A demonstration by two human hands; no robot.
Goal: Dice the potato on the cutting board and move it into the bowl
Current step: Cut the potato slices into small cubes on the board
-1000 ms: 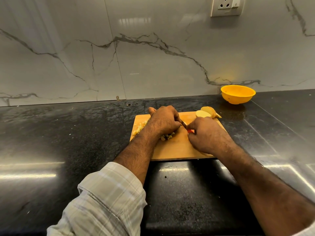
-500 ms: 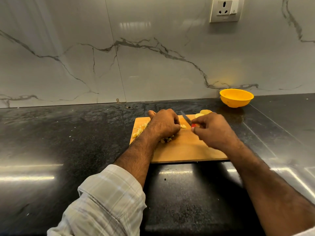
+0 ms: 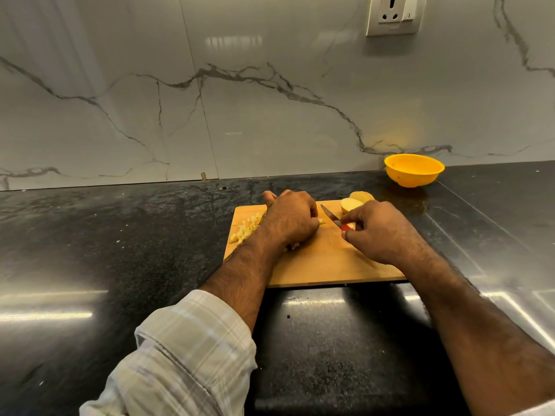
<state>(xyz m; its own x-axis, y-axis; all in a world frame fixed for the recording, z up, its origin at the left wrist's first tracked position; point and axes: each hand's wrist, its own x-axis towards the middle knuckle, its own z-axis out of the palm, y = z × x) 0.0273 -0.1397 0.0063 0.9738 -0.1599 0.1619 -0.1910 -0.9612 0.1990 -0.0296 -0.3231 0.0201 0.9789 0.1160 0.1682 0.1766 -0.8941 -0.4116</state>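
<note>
A wooden cutting board [image 3: 324, 265] lies on the black counter. A pile of diced potato [image 3: 246, 229] sits at its left end. My left hand [image 3: 289, 217] rests curled over potato pieces in the board's middle; a few bits peek out beside its fingers and under its wrist. My right hand [image 3: 381, 232] grips a small knife [image 3: 330, 216] by its red handle, blade lifted and pointing up-left between the hands. Two uncut potato pieces [image 3: 356, 201] lie at the board's far right corner. The yellow bowl [image 3: 413, 170] stands by the wall, beyond the board to the right.
The black stone counter [image 3: 120, 235] runs along a white marble backsplash. A wall socket [image 3: 393, 13] sits above the bowl. My left sleeve is a rolled pale plaid shirt cuff.
My right hand has drawn the knife back to the right and raised the blade off the board. My left hand stays over the potato pieces.
</note>
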